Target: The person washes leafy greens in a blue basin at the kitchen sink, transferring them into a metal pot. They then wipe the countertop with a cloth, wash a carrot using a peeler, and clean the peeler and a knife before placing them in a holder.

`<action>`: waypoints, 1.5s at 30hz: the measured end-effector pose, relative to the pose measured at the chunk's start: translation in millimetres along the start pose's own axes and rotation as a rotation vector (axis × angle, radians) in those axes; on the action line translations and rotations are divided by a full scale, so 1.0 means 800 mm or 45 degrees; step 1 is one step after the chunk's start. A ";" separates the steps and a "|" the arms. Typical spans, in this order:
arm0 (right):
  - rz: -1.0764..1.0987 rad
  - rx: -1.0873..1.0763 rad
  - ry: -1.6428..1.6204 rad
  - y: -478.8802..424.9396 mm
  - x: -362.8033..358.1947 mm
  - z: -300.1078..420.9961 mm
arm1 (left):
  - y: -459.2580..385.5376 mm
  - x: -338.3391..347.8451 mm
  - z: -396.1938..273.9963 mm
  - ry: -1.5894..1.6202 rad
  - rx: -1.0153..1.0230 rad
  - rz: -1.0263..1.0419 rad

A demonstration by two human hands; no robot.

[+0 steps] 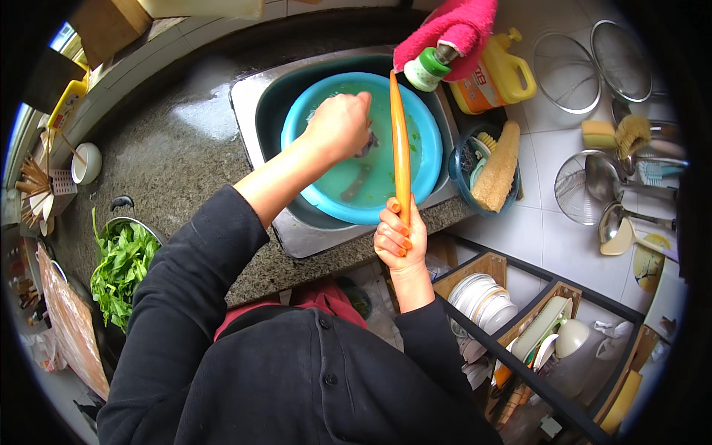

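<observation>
My right hand (401,228) grips the lower end of a tapered wooden rolling pin (399,144), which points up and away from me. The pin crosses over the right side of a blue plastic basin (427,183). Above the basin's cloudy greenish water (328,172), my left hand (340,123) is closed in a fist. A dark, wet piece of what looks like cloth (367,146) shows under its fingers, partly hidden. Green leaf bits float in the water. The basin sits inside a stainless steel sink (245,111).
A faucet (425,68) draped with a pink towel (445,33) stands behind the basin. Right of it are a yellow detergent jug (500,72) and a bowl holding a loofah (498,167). Leafy greens (122,267) fill a pot at left. A rack of dishes (481,300) stands lower right.
</observation>
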State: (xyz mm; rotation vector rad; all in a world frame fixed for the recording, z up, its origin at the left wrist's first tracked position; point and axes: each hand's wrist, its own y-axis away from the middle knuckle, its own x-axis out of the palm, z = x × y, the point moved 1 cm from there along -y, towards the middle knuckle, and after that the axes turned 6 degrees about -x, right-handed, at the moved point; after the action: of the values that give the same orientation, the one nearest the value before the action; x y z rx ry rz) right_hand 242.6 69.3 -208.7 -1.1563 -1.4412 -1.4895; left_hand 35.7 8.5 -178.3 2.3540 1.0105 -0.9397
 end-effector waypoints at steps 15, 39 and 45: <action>0.012 -1.797 3.034 -0.191 0.074 0.150 | -0.017 0.056 0.010 2.088 -0.847 0.396; -0.587 -0.101 1.584 -0.093 0.050 0.029 | -0.148 0.066 0.013 1.993 -0.732 0.042; -0.356 -0.234 1.607 -0.167 0.036 0.075 | -0.144 0.049 -0.008 2.188 -0.537 0.265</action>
State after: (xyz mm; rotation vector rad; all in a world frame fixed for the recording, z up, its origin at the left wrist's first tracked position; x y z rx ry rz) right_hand 113.6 142.3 -226.5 0.0584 -0.5678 -1.9815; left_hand -28.4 106.2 -214.1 2.3819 1.1222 1.5494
